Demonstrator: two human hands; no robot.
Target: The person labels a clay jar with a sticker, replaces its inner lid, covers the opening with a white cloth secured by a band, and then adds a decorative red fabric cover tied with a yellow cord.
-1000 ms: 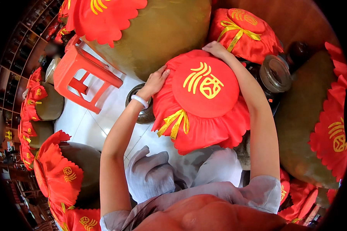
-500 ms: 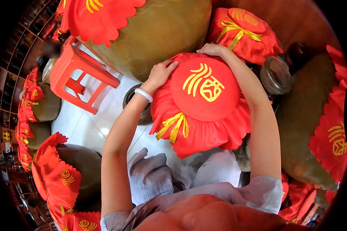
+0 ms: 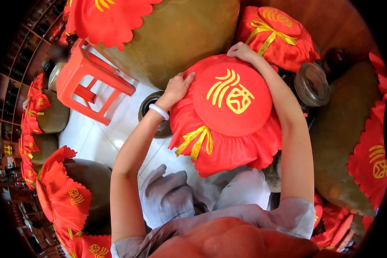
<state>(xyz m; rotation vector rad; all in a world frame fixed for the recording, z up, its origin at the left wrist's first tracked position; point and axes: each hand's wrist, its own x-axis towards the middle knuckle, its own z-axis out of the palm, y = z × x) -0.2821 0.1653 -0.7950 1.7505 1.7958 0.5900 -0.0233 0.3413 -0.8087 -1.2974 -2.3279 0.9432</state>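
Observation:
A red cloth jar cover (image 3: 262, 101) with a round padded top, yellow lettering and a gathered, scalloped skirt sits before me. A yellow ribbon (image 3: 195, 141) is tied in a bow on its near left side. At the cover's far left edge, my left hand (image 3: 177, 89) grips the cloth, thumb along the top and fingertips partly hidden. My right hand (image 3: 244, 52) reaches round the right side to the far edge, its fingers bent and pinched on the cloth there. The skirt hides the jar beneath.
A red plastic stool (image 3: 88, 84) stands at the left. Beside the cover is a dark open-mouthed pot (image 3: 147, 107). A big brown jar (image 3: 193, 38) rises behind it, another covered jar (image 3: 273, 38) at far right. A glass jar (image 3: 311, 84) stands near my right arm.
My right hand has shifted a little to the right along the far edge, and its fingers are more bent. The left hand stays nearly in place at the cover's left edge.

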